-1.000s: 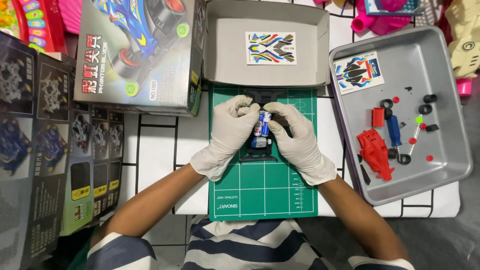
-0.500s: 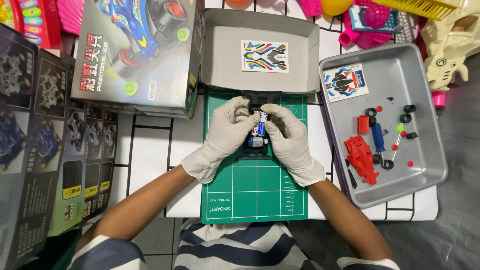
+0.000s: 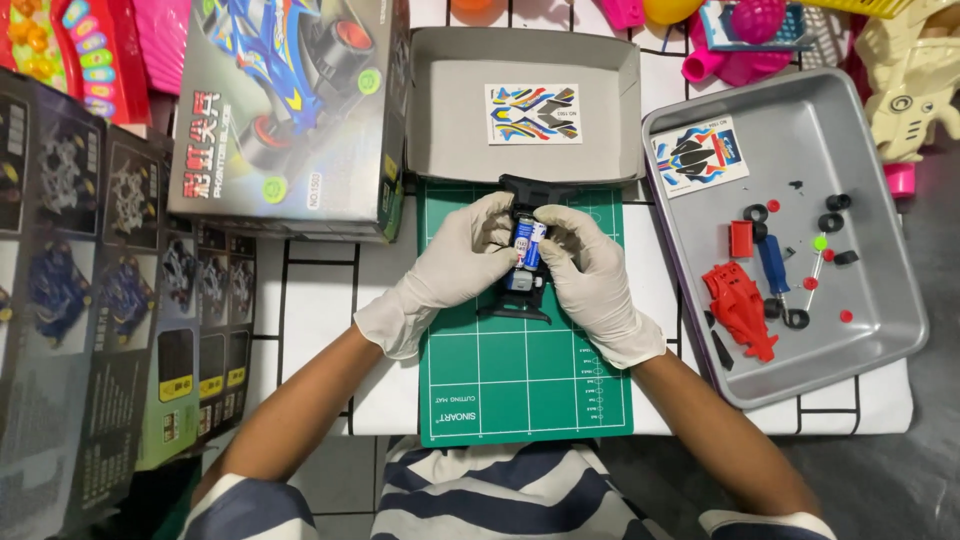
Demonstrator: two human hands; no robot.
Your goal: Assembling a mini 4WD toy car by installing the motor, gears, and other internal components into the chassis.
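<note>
Both gloved hands closed on small black toy-car chassis point(image 3: 524, 262), held just above green cutting mat point(image 3: 525, 380) near its far edge. Left hand point(image 3: 455, 262) gripping the chassis's left flank, fingers curled tight; right hand point(image 3: 592, 272) gripping the right flank, thumb pressing toward blue battery point(image 3: 526, 243) seated lengthwise in the chassis. Likely risks: battery springing from its bay under uneven thumb pressure; slick glove fingertips slipping on the narrow plastic; thin chassis ends flexing or cracking if squeezed hard. Containers: open grey cardboard box tray point(image 3: 455, 110) beyond the mat, holding one multicoloured sticker sheet point(image 3: 533, 112). Grey metal tray point(image 3: 880, 130) to the right on the tabletop, holding a second sticker sheet point(image 3: 699, 156), red car body shell point(image 3: 739, 308), small red block, blue part, several black tyres point(image 3: 830, 222), scattered red and green small pieces. Printed kit box point(image 3: 290, 110) lying well to the left.
</note>
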